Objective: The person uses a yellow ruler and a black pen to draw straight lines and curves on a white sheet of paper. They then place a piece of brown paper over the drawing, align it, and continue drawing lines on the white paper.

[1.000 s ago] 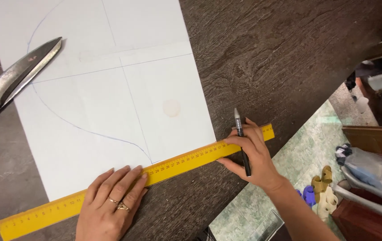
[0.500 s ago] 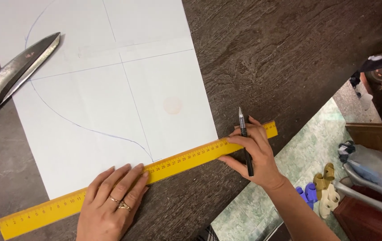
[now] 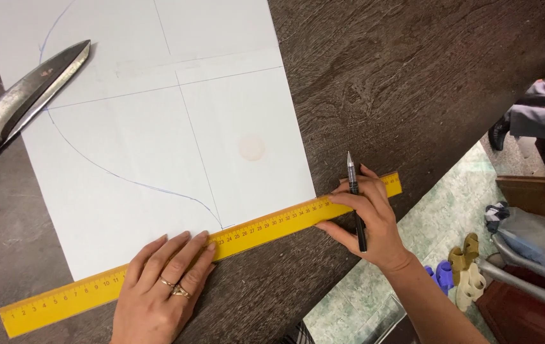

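A long yellow ruler lies slanted along the near edge of a white paper sheet that carries a blue curved line and straight pencil lines. My left hand, with rings on it, presses flat on the ruler's left part. My right hand rests on the ruler's right end and holds a black pen, tip pointing away from me.
Large metal scissors lie on the paper's left edge on the dark wooden table. Past the table's right edge are a patterned floor, sandals, bags and a person's legs.
The view has shifted slightly. Both hands stay on the ruler, and the pen stays in my right hand.
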